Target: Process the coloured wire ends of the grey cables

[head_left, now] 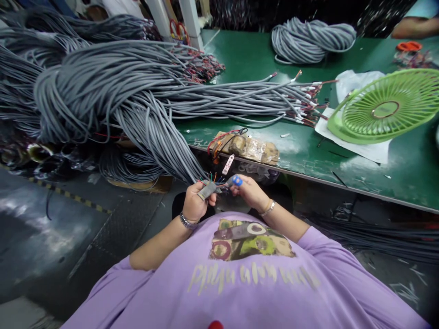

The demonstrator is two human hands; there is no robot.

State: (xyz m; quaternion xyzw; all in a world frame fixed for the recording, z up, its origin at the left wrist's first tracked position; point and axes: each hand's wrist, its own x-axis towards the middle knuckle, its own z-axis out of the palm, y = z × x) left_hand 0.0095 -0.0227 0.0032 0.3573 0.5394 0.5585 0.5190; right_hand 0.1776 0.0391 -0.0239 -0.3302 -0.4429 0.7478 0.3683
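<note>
My left hand [195,204], with a metal band at its wrist, is closed around the end of a grey cable bundle [163,137] that hangs off the bench edge. A grey flat piece [206,190] shows at its thumb, perhaps a wrapping on the finger. Thin coloured wires [213,176] fan out above the fingers. Close on the right, my right hand [253,194] pinches at the thin wires coming from the left hand. Blue tape [236,181] wraps one of its fingertips. What exactly lies between those fingertips is too small to make out.
Grey cables heap across the green bench [247,50]. A coiled cable [312,40] lies at the back, a green fan [386,107] on the right. Near the front edge sits a taped brown bundle [255,150] with a white tag [228,164]. Another person's arm [416,27] shows top right.
</note>
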